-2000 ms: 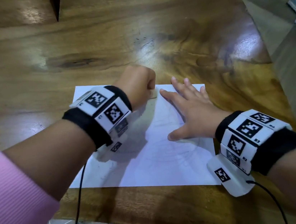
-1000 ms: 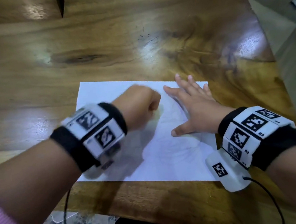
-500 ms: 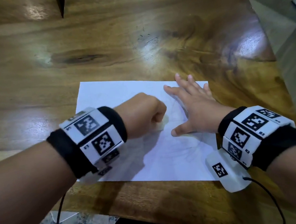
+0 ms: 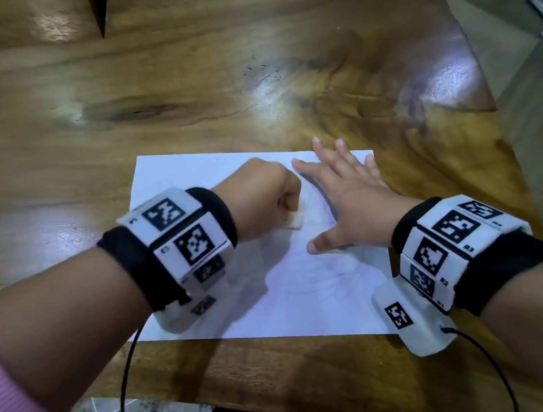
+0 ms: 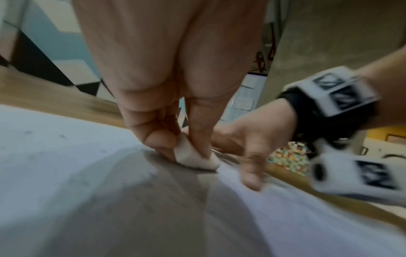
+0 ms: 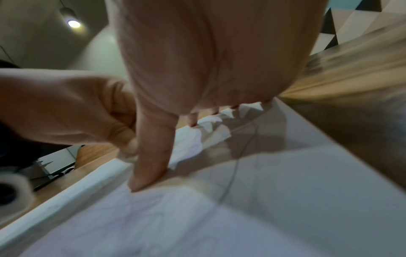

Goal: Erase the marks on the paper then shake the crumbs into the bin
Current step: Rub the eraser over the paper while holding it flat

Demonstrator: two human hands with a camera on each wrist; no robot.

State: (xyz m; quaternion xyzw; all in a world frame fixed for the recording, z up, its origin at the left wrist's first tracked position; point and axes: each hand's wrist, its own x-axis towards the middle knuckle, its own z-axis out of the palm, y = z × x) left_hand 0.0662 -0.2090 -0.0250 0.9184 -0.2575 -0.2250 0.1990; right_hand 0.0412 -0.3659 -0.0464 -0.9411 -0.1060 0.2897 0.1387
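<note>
One sheet of white paper lies flat on the brown wooden table, near its front edge. Faint pencil lines show on it. A small white eraser touches the paper, close to the middle. The left hand is curled in a tight grip, pinching the eraser between thumb and fingers. The right hand lies just beside it, fingers straight and spread, pressing flat on the paper.
</note>
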